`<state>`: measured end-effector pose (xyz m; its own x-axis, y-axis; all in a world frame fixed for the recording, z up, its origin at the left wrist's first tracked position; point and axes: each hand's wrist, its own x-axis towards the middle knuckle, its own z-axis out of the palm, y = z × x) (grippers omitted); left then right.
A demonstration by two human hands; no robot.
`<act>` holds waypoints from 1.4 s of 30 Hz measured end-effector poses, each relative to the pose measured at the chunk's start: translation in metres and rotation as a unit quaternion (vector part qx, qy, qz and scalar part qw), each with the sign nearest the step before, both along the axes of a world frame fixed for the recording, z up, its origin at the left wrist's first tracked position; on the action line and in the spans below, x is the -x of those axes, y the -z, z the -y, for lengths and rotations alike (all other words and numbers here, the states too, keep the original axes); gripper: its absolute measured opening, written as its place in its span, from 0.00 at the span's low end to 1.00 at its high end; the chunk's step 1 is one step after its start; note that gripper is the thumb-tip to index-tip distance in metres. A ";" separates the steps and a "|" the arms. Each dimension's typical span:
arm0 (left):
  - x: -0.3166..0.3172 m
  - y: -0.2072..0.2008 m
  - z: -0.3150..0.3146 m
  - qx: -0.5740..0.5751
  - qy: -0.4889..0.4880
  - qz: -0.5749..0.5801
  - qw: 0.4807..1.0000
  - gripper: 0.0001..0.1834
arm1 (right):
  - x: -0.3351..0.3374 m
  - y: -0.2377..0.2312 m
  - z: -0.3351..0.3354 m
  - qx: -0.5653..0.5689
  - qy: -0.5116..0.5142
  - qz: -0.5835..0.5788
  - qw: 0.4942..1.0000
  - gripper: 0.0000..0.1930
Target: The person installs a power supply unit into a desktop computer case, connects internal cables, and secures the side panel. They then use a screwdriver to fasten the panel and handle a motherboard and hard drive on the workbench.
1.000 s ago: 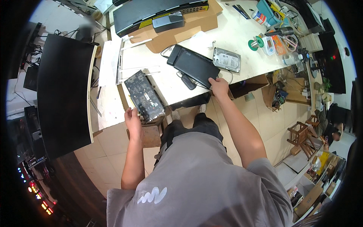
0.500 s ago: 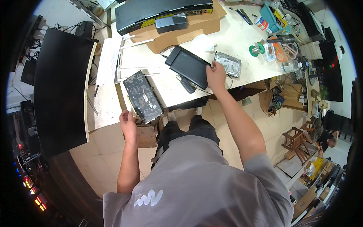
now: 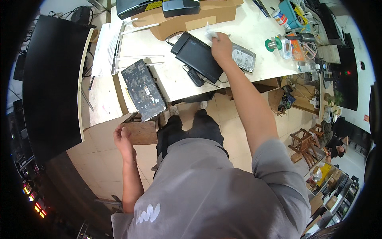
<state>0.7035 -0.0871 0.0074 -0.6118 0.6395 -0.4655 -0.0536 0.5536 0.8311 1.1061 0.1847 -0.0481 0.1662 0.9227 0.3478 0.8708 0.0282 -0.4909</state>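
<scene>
My right hand (image 3: 222,47) reaches over the bench and pinches a crumpled white tissue (image 3: 209,32), which stands up from its fingertips. Below that hand lies a flat black box-like device (image 3: 197,55) with a cable. Just right of my wrist is a silver hard drive (image 3: 243,58), partly covered by the hand and forearm. My left hand (image 3: 124,140) hangs off the bench's front edge with its fingers loosely curled together, nothing visible in them. A graphics card (image 3: 143,89), circuit side up, lies near that edge, apart from the left hand.
A small black adapter (image 3: 195,78) sits beside the black device. Cardboard (image 3: 199,20) with dark equipment on it is at the back. A green solder spool (image 3: 273,44) and bottles crowd the right. A large dark monitor (image 3: 53,91) stands left; a wooden stool (image 3: 140,132) is below the bench.
My right hand has moved from the black device's right edge up to the white tissue and taken hold of it. My left hand has dropped slightly away from the graphics card. The view has shifted.
</scene>
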 end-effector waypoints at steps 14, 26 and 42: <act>-0.078 -0.101 -0.025 -0.299 0.581 -0.221 0.724 0.29 | 0.123 -0.129 0.223 0.422 -0.086 -0.590 0.683 0.06; -0.083 -0.075 0.114 -0.203 0.554 -0.181 0.787 0.23 | 0.147 -0.112 0.389 0.344 -0.296 -0.420 0.786 0.09; -0.014 -0.067 0.308 -0.173 0.365 -0.120 0.907 0.11 | 0.205 -0.105 0.549 0.392 -0.312 -0.405 0.765 0.11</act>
